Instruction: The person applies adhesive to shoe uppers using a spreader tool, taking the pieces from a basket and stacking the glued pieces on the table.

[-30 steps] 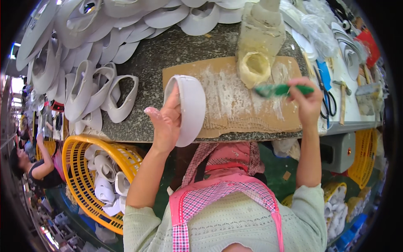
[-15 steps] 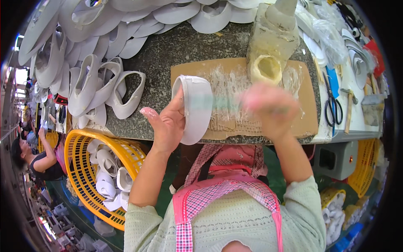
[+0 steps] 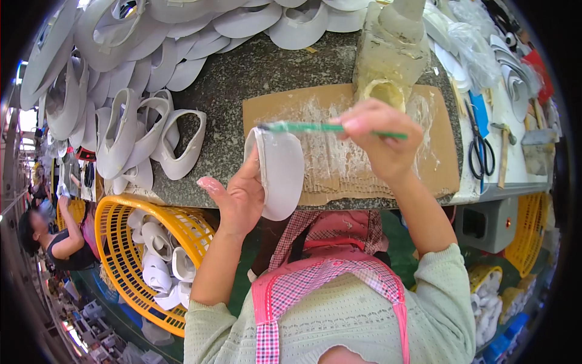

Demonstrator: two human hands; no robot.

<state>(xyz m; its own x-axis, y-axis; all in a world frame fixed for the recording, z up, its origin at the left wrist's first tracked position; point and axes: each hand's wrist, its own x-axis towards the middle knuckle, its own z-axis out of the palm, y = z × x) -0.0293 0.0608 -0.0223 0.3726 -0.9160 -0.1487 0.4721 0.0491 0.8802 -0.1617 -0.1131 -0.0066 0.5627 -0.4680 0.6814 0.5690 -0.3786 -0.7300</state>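
My left hand [image 3: 237, 203] holds up a white shoe upper [image 3: 283, 176]. Its fingers are tucked inside the upper and its thumb, smeared with white, sticks out to the left. In my right hand [image 3: 385, 142] is a thin brush [image 3: 315, 127] with a green handle, pinched between thumb and fingers and lying almost level. The brush tip touches the top rim of the upper or is very close to it. Under both hands lies a sheet of brown cardboard [image 3: 441, 161] streaked with dried white glue. Beyond my right hand stands a crusted glue container [image 3: 388, 60] with a round mouth.
White shoe uppers [image 3: 182, 145] pile along the left and far side of the speckled table [image 3: 227, 73]. A yellow basket [image 3: 109, 255] with more uppers stands at lower left. Black scissors [image 3: 481, 158] and a hammer [image 3: 504, 151] lie at right. Another person [image 3: 63, 239] works far left.
My right hand, blurred earlier, now shows sharply, slightly further left, and the brush is at the upper's top rim. The upper has sunk a little in view and is turned slightly.
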